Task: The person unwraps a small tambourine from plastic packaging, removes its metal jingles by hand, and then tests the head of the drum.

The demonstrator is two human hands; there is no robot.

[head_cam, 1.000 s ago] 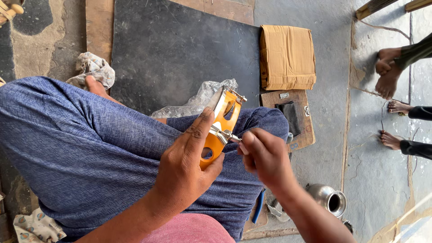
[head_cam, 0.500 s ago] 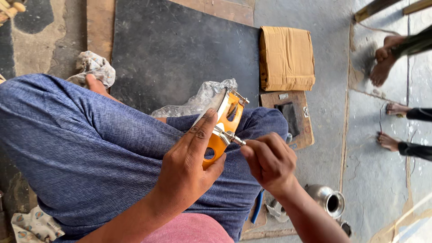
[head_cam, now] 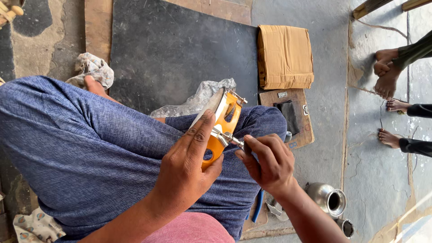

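Head view: near the middle of the frame the left hand (head_cam: 189, 173) grips an orange iron-shaped appliance (head_cam: 222, 128), its fingers (head_cam: 200, 132) clamped along the shiny sole side while the lower end of the orange handle sits in the palm. The appliance rests tilted above the person's blue-trousered knee (head_cam: 112, 148).

Just to its right, the right hand (head_cam: 267, 164) has its fingers (head_cam: 258, 146) pinched together on a slim tool (head_cam: 245, 146), whose tip meets a small metal fitting (head_cam: 222, 136) on the side of the appliance.

As a judgement, the work on that fitting is in progress: the tool is engaged, the body looks whole and nothing lies detached nearby, so the opening or closing seems mostly ahead.

Behind the knee lies a crumpled clear plastic bag (head_cam: 198, 101) on a dark mat (head_cam: 180, 49). A folded cardboard piece (head_cam: 285, 56) sits upper right of centre, and a steel pot (head_cam: 326, 198) lies at lower right. Bare feet of 2 other people (head_cam: 387, 81) show at the right edge.
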